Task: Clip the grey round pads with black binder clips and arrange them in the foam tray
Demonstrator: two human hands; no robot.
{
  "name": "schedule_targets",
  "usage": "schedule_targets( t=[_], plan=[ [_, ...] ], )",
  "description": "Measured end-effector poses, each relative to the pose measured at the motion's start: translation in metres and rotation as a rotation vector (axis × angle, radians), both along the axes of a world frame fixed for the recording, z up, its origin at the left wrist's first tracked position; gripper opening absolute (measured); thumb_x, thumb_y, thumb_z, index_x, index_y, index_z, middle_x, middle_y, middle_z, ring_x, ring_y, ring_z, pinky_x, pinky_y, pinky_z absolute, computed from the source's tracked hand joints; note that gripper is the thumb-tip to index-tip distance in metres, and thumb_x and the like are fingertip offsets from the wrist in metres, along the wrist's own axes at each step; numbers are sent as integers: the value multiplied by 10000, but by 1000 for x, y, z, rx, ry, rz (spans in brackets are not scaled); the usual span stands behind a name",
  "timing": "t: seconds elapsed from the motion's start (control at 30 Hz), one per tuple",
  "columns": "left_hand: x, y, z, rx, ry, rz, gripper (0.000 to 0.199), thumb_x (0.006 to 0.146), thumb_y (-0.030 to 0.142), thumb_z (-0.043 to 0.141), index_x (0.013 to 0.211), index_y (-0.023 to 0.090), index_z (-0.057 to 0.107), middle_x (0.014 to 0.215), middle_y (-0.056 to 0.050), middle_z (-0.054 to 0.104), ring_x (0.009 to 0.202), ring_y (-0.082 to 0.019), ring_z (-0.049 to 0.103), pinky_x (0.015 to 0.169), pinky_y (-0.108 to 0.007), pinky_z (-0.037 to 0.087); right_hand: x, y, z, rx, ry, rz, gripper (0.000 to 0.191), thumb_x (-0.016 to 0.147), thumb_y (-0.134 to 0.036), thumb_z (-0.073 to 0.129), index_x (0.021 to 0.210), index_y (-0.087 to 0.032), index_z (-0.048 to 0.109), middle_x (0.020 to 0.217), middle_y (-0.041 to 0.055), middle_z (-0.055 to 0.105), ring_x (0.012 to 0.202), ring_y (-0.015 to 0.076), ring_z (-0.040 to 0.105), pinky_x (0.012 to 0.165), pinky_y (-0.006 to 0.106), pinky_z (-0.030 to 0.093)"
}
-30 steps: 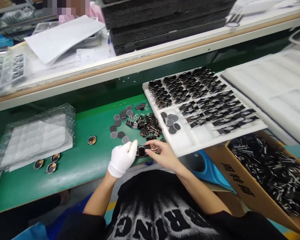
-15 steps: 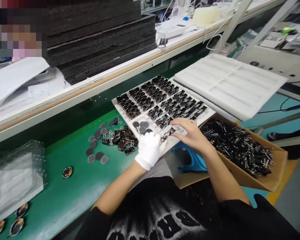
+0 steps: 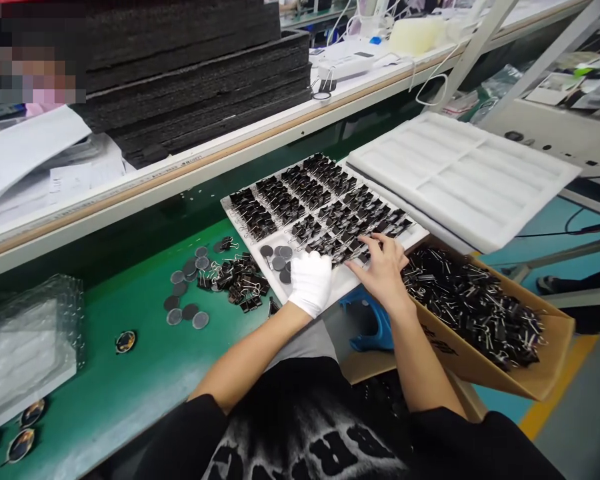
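Observation:
My left hand (image 3: 311, 283), in a white glove, is curled closed over the near edge of a white foam tray (image 3: 343, 285); what its fingers hold is hidden. My bare right hand (image 3: 384, 270) is at the tray's near right part, thumb and fingers on either side of a black binder clip (image 3: 361, 256) in the nearest row. More black binder clips (image 3: 300, 190) with metal rings or lenses between them fill the tray's compartments. Several grey round discs (image 3: 279, 257) lie in the compartment beside my left hand.
Loose binder clips (image 3: 240, 280) and grey discs (image 3: 190, 311) lie on the green table (image 3: 145, 393). A cardboard box (image 3: 555, 373) of clips stands at right, below a white foam lid (image 3: 520, 180). A blue object (image 3: 373, 327) sits below the tray. Black foam trays (image 3: 205, 87) are stacked behind.
My right hand has moved away from my left and slightly down to the clip row in the tray. My left hand has shifted a little right; the small piece between both hands no longer shows there.

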State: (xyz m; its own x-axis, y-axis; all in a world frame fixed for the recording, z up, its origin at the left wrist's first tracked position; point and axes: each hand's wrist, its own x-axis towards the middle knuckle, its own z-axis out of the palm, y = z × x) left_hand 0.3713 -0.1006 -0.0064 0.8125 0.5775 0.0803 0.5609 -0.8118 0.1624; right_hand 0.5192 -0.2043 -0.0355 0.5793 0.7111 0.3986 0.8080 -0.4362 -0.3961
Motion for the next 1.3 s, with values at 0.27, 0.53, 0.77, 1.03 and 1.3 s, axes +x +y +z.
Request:
schedule_targets(
  t=[0.27, 0.53, 0.77, 1.03, 1.3],
  plan=[
    [-112, -11, 6, 12, -240, -2, 306, 996, 458, 532, 1147, 231, 670, 1080, -105, 696, 1022, -276, 626, 855, -440, 445, -43, 11, 38, -20, -67, 382, 316, 983, -213, 482, 1259, -260, 628, 1275, 119, 624, 1193, 319, 536, 936, 480, 397],
    [-272, 14, -33, 289, -355, 582, 296, 969, 289, 567, 1233, 186, 651, 1180, -145, 683, 1136, -272, 632, 970, -425, 478, -145, 32, 30, -294, -307, 969, 268, 978, -174, 564, 1240, -206, 613, 1120, 126, 638, 998, 287, 554, 818, 416, 370],
    [-370, 46, -49, 191, -87, 981, 819, 804, 561, 734, 1471, 143, 507, 1480, -225, 500, 1345, -398, 490, 1065, -503, 440, -149, 48, 8, -212, -321, 1049, 217, 1032, -134, 450, 1032, -189, 661, 1064, 113, 623, 905, 223, 581, 834, 383, 356],
    [-426, 89, -46, 22, -11, 796, 491, 916, 478, 615, 1324, 207, 654, 1302, -135, 650, 1168, -312, 604, 1006, -426, 475, -167, 61, 0, -65, -360, 1063, 137, 1012, -171, 567, 1109, -157, 663, 1082, 116, 673, 943, 232, 613, 805, 361, 361],
    [-377, 34, -61, 126, -93, 686, 413, 904, 467, 636, 1200, 186, 697, 1155, -135, 703, 1026, -304, 634, 898, -410, 489, -147, 51, -3, -77, -211, 958, 416, 977, -424, 648, 1311, -184, 591, 1134, 133, 659, 969, 253, 611, 838, 388, 396]
  ],
)
